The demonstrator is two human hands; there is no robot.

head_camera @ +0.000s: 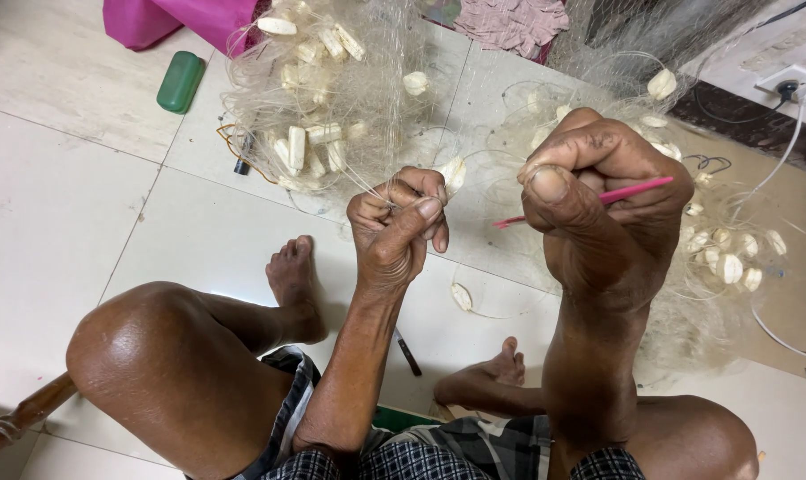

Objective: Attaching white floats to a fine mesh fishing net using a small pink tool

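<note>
- The left hand (pixel 399 222) is closed in a tight pinch, thumb pressed over the bent forefinger, gripping a few strands of the fine fishing net (pixel 367 107) that stretch up and away from it.
- The right hand (pixel 598 191) is curled shut around a slim pink netting needle (pixel 590 200); its point sticks out toward the left hand and its tail shows past the fingers on the far side.
- The two hands are held up near each other, apart, with the needle's point aimed into the gap between them.
- The net itself lies heaped on the tiled floor (pixel 56 204) beyond both hands, a pale, almost clear mass dotted with white oval floats (pixel 296 147); more of it spreads out past the right hand, with further floats there.
- One loose float (pixel 461 296) lies on the floor below and between the hands, close to the person's bare feet.
- A green case (pixel 180 81) sits well away, beyond and to the left of the left hand, beside magenta cloth (pixel 181 18).
- As a judgement, the step in hand looks like mending or tying the mesh: the left hand holds the strands taut while the right brings the needle in.
- The next move would call for steady tension from the left-hand pinch and a fine, accurate pass of the needle tip through the held strands; whether thread is loaded on the needle cannot be told.
</note>
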